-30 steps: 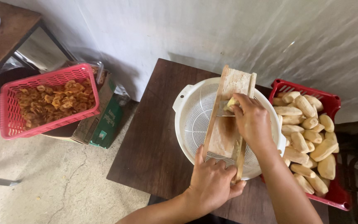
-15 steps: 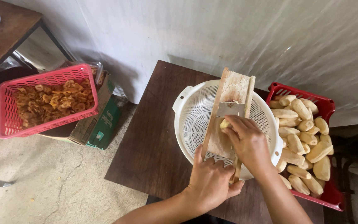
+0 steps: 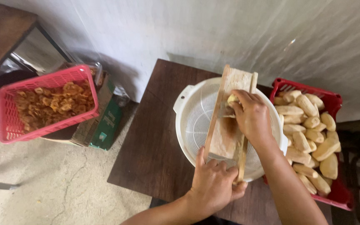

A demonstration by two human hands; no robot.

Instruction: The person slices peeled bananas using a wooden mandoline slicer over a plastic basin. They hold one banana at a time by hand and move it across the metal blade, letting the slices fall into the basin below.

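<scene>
Nearest me, the left hand (image 3: 211, 187) grips the lower end of the wooden slicer board (image 3: 226, 121), propped over the white colander (image 3: 188, 125) on the dark worktop (image 3: 155, 150). Above that grip, the right hand (image 3: 251, 118) closes on a pale peeled piece (image 3: 231, 99), pressed against the board's upper part. Right of it, the red crate (image 3: 334, 104) looks mostly full of unsliced pieces, so plenty seems left. Far left, a pink basket (image 3: 9, 125) holds browned chips.

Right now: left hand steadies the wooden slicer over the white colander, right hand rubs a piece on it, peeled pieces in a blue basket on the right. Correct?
One error: the basket of peeled pieces is red, not blue, as the head view shows. The left hand does steady the wooden slicer over the white colander; the right hand works on it.
</scene>
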